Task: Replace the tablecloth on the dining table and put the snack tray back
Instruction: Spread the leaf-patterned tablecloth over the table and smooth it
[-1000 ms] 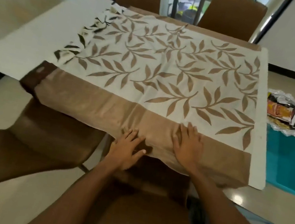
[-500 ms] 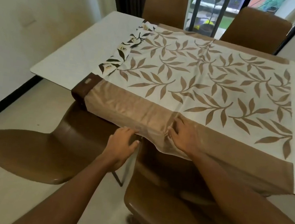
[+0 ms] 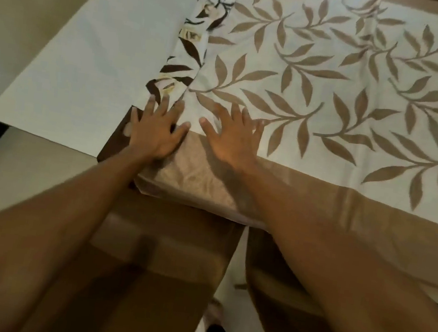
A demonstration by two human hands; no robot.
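A cream tablecloth (image 3: 337,78) with tan leaf print and a tan border covers most of the white dining table (image 3: 92,58). At its left edge a second cloth with dark brown leaves (image 3: 192,46) peeks out from under it. My left hand (image 3: 155,131) lies flat, fingers spread, on the cloth's near-left corner, over the dark brown edge. My right hand (image 3: 230,136) rests flat beside it on the cream cloth, fingers spread. Neither hand grips anything. The snack tray is out of view.
Two brown chairs (image 3: 158,270) stand tucked under the near table edge, below my forearms. The left part of the table top is bare white. Pale floor (image 3: 15,165) lies to the left, with a dark skirting line along the wall.
Both hands moved left along the near edge, from the cloth's middle to its near-left corner, and now lie flat on top. My view has come closer; the tray has left the frame.
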